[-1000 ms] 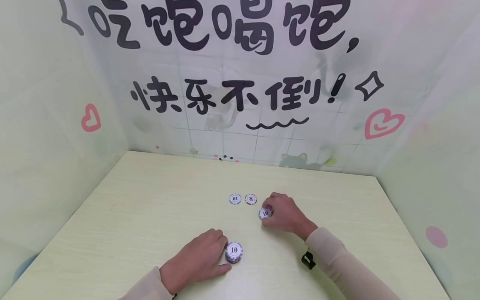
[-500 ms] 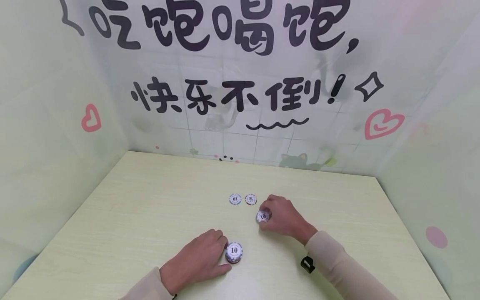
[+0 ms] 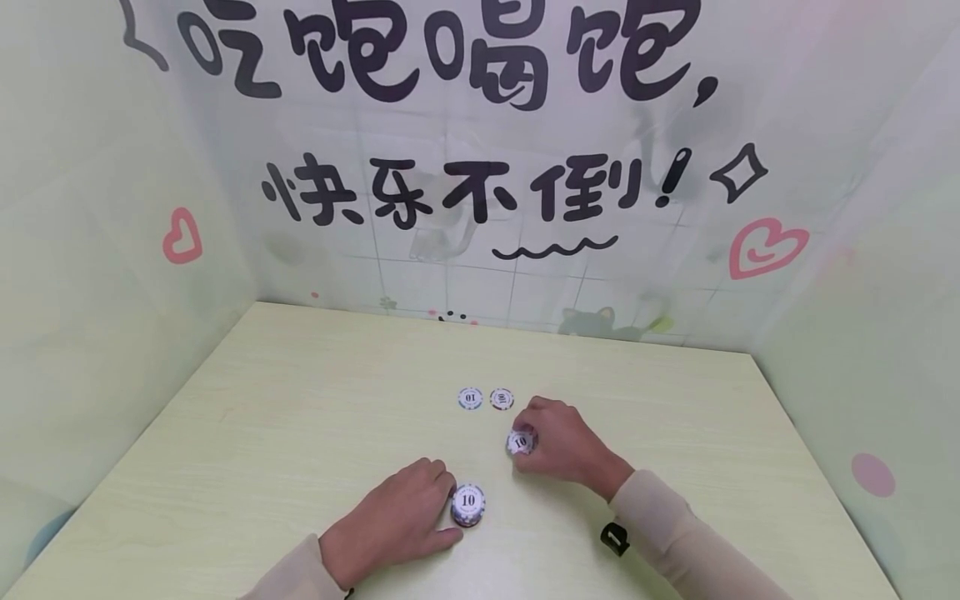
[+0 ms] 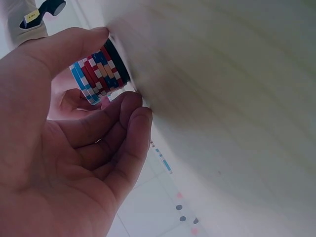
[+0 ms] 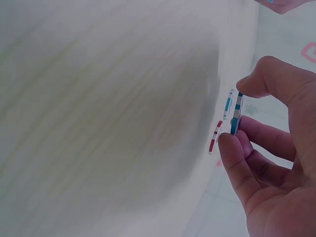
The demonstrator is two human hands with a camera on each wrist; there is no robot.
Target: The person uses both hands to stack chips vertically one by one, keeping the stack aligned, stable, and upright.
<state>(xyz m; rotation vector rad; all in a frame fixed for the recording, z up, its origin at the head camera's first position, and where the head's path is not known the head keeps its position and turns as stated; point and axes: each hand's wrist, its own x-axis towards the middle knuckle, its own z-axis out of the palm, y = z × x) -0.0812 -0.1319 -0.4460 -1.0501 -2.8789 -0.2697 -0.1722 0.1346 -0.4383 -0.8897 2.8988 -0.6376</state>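
My right hand (image 3: 562,442) pinches a blue-and-white poker chip (image 3: 521,442) marked 10 between thumb and fingertips. In the right wrist view that chip (image 5: 237,113) is seen edge-on, held off the table. My left hand (image 3: 397,521) rests on the table, thumb and loosely bent fingers at the left side of a stack of poker chips (image 3: 468,504), whose top chip reads 10. Blue, red and dark edges show on the stack (image 4: 101,71) in the left wrist view; whether the fingers touch it I cannot tell.
Two single chips lie flat side by side farther back: a blue-edged chip (image 3: 470,398) marked 10 and a red-edged chip (image 3: 502,399) marked 100. The pale wooden table (image 3: 300,400) is bounded by printed cloth walls (image 3: 480,283).
My right hand has moved slightly toward me and to the left, carrying the pinched poker chip closer to the stack. The left hand and the stack have stayed put.
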